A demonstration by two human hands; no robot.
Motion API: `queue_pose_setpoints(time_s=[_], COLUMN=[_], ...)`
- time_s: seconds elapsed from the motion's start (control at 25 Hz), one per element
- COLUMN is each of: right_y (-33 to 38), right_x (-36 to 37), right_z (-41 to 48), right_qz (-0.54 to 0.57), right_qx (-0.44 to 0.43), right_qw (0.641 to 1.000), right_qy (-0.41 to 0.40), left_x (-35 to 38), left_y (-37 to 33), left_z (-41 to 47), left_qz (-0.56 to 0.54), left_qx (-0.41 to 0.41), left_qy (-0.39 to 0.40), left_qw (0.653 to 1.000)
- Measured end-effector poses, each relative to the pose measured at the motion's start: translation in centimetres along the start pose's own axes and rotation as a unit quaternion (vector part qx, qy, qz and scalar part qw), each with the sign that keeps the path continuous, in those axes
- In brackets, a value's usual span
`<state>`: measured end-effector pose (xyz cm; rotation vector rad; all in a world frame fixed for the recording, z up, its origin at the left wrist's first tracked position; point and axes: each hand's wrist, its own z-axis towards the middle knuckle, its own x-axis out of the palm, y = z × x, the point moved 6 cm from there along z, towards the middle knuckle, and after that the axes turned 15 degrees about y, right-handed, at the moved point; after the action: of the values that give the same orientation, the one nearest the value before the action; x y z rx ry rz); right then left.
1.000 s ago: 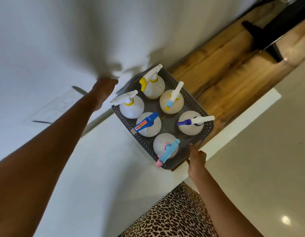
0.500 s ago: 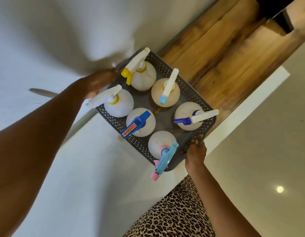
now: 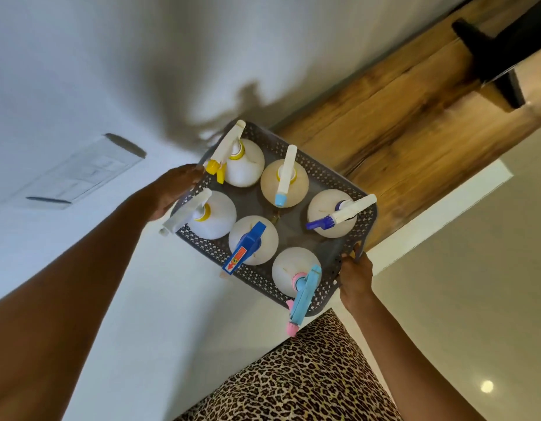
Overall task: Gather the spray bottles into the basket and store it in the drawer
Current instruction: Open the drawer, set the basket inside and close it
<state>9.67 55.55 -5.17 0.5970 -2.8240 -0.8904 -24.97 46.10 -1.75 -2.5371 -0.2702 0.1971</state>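
Note:
A grey perforated basket holds several white spray bottles standing upright. Among them are one with a yellow nozzle, one with a dark blue trigger head and one with a light blue and pink head. My left hand grips the basket's far left rim. My right hand grips the near right corner. The basket is held up in the air between both hands, above the edge of a white surface. No drawer is visible.
A wooden plank surface runs behind the basket, with a dark object at its upper right. A white switch panel sits on the wall to the left. Glossy pale floor lies to the right. Leopard-print clothing is below.
Both hands have closed on the basket and lifted it off the white surface, bringing it nearer to the camera. The view has shifted with the motion.

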Motion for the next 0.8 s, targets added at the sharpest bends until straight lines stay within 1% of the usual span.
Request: queue_pose_setpoints(time_s=[0.12,0.16,0.24,0.28,0.4,0.52,0.64,0.72,0.8], right_y=[0.6,0.8,1.0,1.1,0.4,-1.9,-5.3,-7.5,-9.8], right_x=[0.2,0.5,1.8,2.5,5.0,7.9,10.8,12.5,14.2], right_z=[-0.2,-0.4,-1.1,-1.3,-2.7,-4.8,-6.5,-6.9,-7.0], right_qz=[-0.067,-0.088,-0.141,-0.166,-0.238,-0.312,-0.326,-0.338,-0.368], right_qx=[-0.004,-0.012,-0.021,-0.024,-0.032,-0.025,-0.039,-0.048,-0.057], right_qw=[0.997,0.995,0.987,0.983,0.965,0.942,0.933,0.924,0.908], right_qy=[0.034,0.043,0.071,0.078,0.104,0.118,0.15,0.171,0.192], left_x=[-0.3,-0.1,0.1,0.1,0.0,0.9,2.7,3.7,4.6], left_y=[3.3,4.5,7.6,9.0,15.0,22.4,29.3,33.0,36.3], left_z=[-4.7,-6.5,-9.5,-10.9,-15.1,-19.8,-23.3,-25.1,-26.2], left_qz=[-0.064,-0.089,-0.144,-0.165,-0.203,-0.267,-0.35,-0.385,-0.409], left_qx=[0.034,0.049,0.07,0.07,0.037,0.007,0.0,0.002,-0.001], left_qy=[-0.021,-0.017,-0.02,-0.035,-0.095,-0.147,-0.151,-0.155,-0.16], left_qw=[0.997,0.995,0.987,0.983,0.974,0.952,0.925,0.91,0.898])
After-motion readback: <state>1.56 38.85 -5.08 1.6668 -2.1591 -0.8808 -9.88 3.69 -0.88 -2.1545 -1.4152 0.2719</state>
